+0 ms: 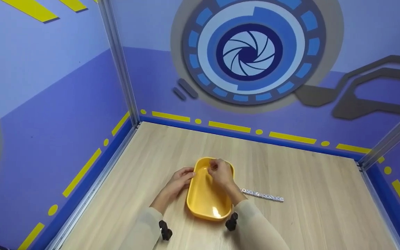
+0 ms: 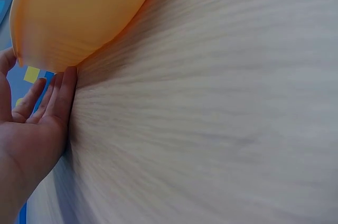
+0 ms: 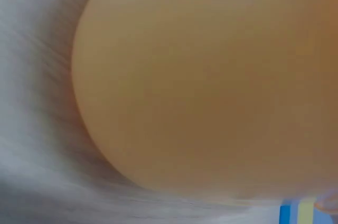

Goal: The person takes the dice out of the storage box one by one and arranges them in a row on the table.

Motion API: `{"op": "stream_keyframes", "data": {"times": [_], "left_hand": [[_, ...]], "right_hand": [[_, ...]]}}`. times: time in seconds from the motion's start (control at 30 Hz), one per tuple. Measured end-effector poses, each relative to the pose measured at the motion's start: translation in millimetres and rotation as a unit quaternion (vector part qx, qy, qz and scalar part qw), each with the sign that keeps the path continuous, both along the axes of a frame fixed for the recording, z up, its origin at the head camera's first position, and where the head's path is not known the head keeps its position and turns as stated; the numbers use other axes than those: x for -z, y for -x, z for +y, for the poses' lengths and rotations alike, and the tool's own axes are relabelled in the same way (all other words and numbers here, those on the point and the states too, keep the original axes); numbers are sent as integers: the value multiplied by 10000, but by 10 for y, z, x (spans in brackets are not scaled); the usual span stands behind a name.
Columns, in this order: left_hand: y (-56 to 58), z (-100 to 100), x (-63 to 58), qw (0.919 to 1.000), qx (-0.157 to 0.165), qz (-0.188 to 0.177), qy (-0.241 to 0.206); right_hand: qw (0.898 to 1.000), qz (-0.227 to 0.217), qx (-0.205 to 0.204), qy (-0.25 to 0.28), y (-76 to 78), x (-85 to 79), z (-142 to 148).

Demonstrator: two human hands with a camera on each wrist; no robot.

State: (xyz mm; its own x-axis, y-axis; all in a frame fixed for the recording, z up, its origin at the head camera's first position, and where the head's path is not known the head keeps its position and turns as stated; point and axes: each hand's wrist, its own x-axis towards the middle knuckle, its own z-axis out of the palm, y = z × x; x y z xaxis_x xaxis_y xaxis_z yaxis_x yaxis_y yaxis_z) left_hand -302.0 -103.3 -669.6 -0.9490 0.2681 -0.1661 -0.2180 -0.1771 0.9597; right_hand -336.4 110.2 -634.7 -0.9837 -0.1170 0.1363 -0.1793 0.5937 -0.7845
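A yellow rectangular tray (image 1: pixel 205 198) with rounded corners and a raised rim lies on the wooden table. My left hand (image 1: pixel 179 180) is at its left side; in the left wrist view the fairly straight fingers (image 2: pixel 63 94) meet the lower wall and the thumb is up by the rim. Over the tray's far right part is my right hand (image 1: pixel 222 173), fingers bent down toward the inside. I cannot tell whether those fingertips pinch something small. The right wrist view is filled by the blurred tray wall (image 3: pixel 200 86), with that hand out of sight.
Right of the tray, a straight row of small white blocks with dark marks (image 1: pixel 264 195) lies on the table (image 1: pixel 307 215), its near end beside my right forearm. Blue-purple panels (image 1: pixel 151 80) with metal corner posts (image 1: pixel 116 59) enclose the table at the back and sides.
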Motion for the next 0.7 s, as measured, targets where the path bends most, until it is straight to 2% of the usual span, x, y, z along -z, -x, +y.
{"op": "stream_keyframes", "data": {"times": [0.2, 0.4, 0.7], "left_hand": [[-5, 13, 10, 10000, -8, -7, -47], [-7, 15, 16, 10000, -85, -23, 26], [-2, 28, 10, 9999, -129, -31, -11]], "right_hand": [[9990, 175, -55, -407, 3, 12, 5], [9957, 343, -375, -780, 22, 37, -3], [9911, 595, -567, -1046, 45, 87, -1]]}}
